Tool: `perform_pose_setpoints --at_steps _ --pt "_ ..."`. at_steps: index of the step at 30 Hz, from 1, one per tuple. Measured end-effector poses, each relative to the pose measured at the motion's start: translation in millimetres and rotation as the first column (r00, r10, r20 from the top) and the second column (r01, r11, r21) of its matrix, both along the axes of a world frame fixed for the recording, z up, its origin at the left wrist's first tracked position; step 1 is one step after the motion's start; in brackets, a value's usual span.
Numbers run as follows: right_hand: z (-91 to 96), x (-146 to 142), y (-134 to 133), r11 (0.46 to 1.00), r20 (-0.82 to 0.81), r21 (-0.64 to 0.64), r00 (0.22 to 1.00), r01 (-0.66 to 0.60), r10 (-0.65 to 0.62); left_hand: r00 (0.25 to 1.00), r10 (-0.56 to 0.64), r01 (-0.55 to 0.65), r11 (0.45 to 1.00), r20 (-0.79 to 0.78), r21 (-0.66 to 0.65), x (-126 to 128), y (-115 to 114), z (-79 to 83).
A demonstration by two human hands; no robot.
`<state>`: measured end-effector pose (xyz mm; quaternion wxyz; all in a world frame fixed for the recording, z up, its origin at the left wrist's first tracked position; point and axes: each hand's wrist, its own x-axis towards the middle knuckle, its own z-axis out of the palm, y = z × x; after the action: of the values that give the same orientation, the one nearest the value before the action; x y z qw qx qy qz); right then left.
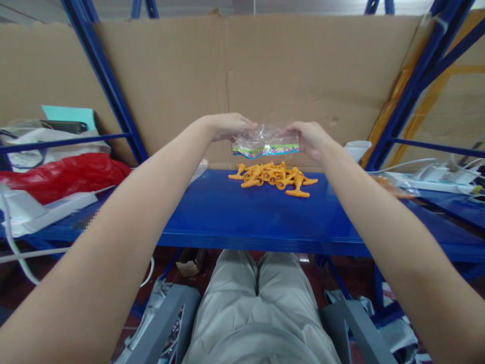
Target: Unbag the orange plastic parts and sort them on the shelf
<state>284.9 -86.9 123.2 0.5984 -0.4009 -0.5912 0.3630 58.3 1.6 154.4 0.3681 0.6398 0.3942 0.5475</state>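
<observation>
Even, bright overhead light puts a soft sheen on the blue shelf (pixel 242 212), while wide-angle distortion stretches the edges.

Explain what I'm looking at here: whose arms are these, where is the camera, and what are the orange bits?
There is no machine here. These are a person's two bare arms, filmed by a camera worn on the head that looks forward and down, which is why the knees show at the bottom. The left hand and right hand grip either side of a clear plastic bag with a colourful printed strip. It is held above a heap of orange T-shaped plastic pieces lying on a blue shelf. Cardboard lines the back, and a red bag lies at the left.
</observation>
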Motion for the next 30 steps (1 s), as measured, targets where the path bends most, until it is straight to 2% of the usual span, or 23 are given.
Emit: perform_pose_setpoints --at_steps 3,5,7,9,11,15,18,20,23,27,30 --pt "17.6 -2.3 -11.7 0.999 -0.045 0.055 0.999 0.0 0.002 0.996 -0.072 0.08 0.986 -0.055 0.149 8.2 -23.2 9.8" --pt "24.4 -2.7 -17.5 0.994 -0.066 0.107 0.998 0.0 0.007 0.997 -0.048 0.062 0.963 -0.059 0.262 16.7 -45.1 11.9" --pt "23.2 -1.0 -17.3 0.991 -0.053 0.136 0.998 -0.009 0.016 0.999 -0.024 0.031 0.949 -0.025 0.312 24.7 -64.3 8.2" --pt "13.1 2.5 -10.0 0.992 -0.039 0.128 0.999 -0.014 0.019 0.998 -0.027 0.006 0.947 0.061 0.32 30.8 -74.1 -2.6" --pt "-4.2 6.8 1.7 0.995 -0.052 0.097 0.999 -0.007 0.012 0.984 -0.022 -0.022 0.97 0.179 0.243 35.7 -72.4 -20.1" --pt "-48.4 13.9 21.3 0.999 -0.111 -0.012 0.993 0.031 -0.032 0.954 0.002 -0.029 0.996 0.299 0.085 45.1 -47.9 -67.1" --pt "-78.7 17.1 25.3 0.993 -0.124 -0.105 0.991 0.046 -0.059 0.941 0.107 -0.098 0.994 0.32 -0.046 50.5 -33.5 -101.6" --pt "-93.0 18.5 24.9 0.986 -0.07 -0.168 0.997 0.001 -0.012 0.945 0.173 -0.139 0.981 0.278 -0.137 51.2 -30.9 -118.7" --pt "-102.9 18.9 22.2 0.964 -0.026 -0.265 1.0 -0.012 0.006 0.949 0.221 -0.177 0.963 0.226 -0.201 48.4 -33.7 -131.9" --pt "-102.9 13.8 14.8 0.966 -0.116 -0.249 0.993 -0.064 0.035 0.944 0.227 -0.191 0.968 0.238 -0.165 46.2 -40.6 -133.5" --pt "-102.3 8.3 8.5 0.97 -0.141 -0.242 0.99 -0.028 -0.007 0.949 0.23 -0.191 0.964 0.216 -0.185 48.3 -46.1 -132.7"
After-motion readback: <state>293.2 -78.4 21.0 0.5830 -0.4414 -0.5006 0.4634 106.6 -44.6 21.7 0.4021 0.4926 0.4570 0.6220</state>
